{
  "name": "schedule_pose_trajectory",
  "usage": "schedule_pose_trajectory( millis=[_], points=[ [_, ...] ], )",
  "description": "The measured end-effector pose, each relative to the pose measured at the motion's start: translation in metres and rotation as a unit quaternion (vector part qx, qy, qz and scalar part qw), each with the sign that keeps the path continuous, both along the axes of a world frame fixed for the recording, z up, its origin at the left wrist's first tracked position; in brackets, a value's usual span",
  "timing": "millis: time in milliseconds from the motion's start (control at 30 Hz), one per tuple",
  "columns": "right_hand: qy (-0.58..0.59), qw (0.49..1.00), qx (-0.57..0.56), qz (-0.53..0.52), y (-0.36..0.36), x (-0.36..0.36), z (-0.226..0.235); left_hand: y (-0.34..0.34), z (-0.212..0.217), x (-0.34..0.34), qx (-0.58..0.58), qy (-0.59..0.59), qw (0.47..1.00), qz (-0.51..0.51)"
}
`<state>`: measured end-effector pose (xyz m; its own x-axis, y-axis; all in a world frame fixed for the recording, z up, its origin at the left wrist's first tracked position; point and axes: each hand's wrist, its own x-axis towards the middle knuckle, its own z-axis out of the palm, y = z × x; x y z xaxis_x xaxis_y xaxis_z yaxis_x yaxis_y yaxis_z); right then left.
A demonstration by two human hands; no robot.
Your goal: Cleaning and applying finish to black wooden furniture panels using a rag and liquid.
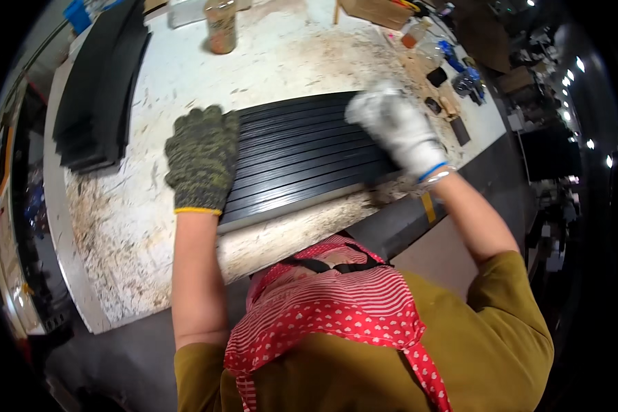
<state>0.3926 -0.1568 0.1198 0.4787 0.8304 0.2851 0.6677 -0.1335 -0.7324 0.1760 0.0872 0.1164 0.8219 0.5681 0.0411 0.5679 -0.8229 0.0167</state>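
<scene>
A row of long, glossy black strips lies side by side across the worktable, on a pale base whose edge shows along the near side. My left hand, in a dark green speckled glove with a yellow cuff edge, rests flat against the strips' left end, with its thumb side touching them. Over the right end is my right hand, in a white glove with a blue cuff edge. Motion smears its fingers, and whatever they may hold cannot be made out.
A stack of long black strips lies on the stained white worktable at left. A jar stands at the back. Along the right edge are a cardboard box, a small bottle and several blue and black bits.
</scene>
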Motion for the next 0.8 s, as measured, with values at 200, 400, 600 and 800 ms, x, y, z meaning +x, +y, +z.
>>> schedule_pose_trajectory(
  millis=[200, 400, 600, 800],
  points=[
    [-0.266, 0.954, -0.141, -0.002, 0.029, -0.05, -0.002, 0.005, -0.014, -0.008, 0.085, -0.005, 0.991, -0.107],
    [0.067, 0.877, -0.233, -0.415, -0.088, 0.045, 0.027, 0.001, -0.003, 0.008, -0.029, -0.035, 0.999, 0.006],
    [-0.158, 0.928, -0.182, -0.285, -0.15, 0.076, -0.093, -0.056, 0.006, 0.046, -0.022, -0.079, 0.989, -0.125],
    [-0.141, 0.984, -0.068, -0.08, -0.061, 0.035, 0.003, -0.089, 0.001, 0.082, -0.026, -0.07, 0.988, -0.133]
  ],
)
